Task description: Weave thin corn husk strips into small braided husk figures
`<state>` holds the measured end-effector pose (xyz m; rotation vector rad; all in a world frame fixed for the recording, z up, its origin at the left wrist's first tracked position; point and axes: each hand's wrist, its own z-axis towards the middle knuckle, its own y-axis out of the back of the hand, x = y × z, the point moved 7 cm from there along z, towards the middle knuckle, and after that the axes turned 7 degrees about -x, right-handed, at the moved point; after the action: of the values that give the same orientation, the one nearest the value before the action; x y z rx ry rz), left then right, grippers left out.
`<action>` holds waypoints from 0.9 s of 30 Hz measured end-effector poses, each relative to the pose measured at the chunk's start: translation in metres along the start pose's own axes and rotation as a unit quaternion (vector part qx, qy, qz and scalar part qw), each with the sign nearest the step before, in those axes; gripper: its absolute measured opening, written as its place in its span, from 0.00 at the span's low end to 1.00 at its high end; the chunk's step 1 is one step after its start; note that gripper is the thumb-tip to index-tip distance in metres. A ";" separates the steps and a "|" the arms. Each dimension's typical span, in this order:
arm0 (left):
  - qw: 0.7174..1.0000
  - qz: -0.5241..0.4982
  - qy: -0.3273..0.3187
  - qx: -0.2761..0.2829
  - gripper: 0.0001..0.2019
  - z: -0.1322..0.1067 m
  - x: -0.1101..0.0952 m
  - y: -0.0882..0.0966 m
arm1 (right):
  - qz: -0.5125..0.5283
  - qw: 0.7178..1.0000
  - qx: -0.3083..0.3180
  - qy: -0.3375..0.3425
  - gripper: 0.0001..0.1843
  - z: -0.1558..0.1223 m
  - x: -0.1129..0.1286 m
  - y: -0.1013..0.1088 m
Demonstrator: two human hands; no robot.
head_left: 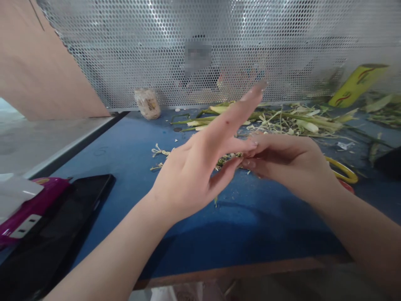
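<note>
My left hand (192,171) is over the middle of the blue table, its index finger stretched out and its thumb and another finger pinched together. Between these fingers shows a thin, pale green braided plant strand (228,159). My right hand (288,161) meets it from the right, thumb and fingertips closed at the strand's end. Left of my left hand, pale braided ends with loose tails (161,151) stick out; my hand hides how they join the strand.
Green stalks and shredded fibres (282,119) lie along the perforated metal screen (125,54). Yellow-handled scissors (346,170) are partly behind my right wrist. A wrapped jar-like object (147,103) stands back left. A phone (72,225) and purple power strip (40,200) lie left. A yellow tube (357,85) leans back right.
</note>
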<state>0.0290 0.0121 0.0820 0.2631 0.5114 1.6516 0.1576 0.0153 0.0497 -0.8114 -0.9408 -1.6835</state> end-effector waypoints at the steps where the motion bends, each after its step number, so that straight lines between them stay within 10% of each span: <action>1: 1.000 0.017 -0.005 0.003 0.21 0.000 0.000 0.000 | -0.002 1.000 -0.002 -0.004 0.04 0.000 0.000 0.001; 18: 0.991 0.124 -0.057 -0.013 0.12 0.002 -0.007 0.004 | 0.022 0.999 0.021 -0.010 0.06 0.001 -0.003 -0.002; 23: 0.997 0.047 0.048 -0.027 0.35 0.000 0.003 0.001 | 0.050 0.998 0.029 -0.019 0.04 0.003 -0.008 -0.001; 27: 0.997 0.044 0.053 -0.022 0.23 -0.004 0.006 -0.002 | 0.015 0.997 0.033 -0.062 0.02 0.004 -0.014 0.001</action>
<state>0.0281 0.0172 0.0770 0.1678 0.5479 1.7671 0.1624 0.0253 0.0396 -0.8900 -1.0592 -1.5830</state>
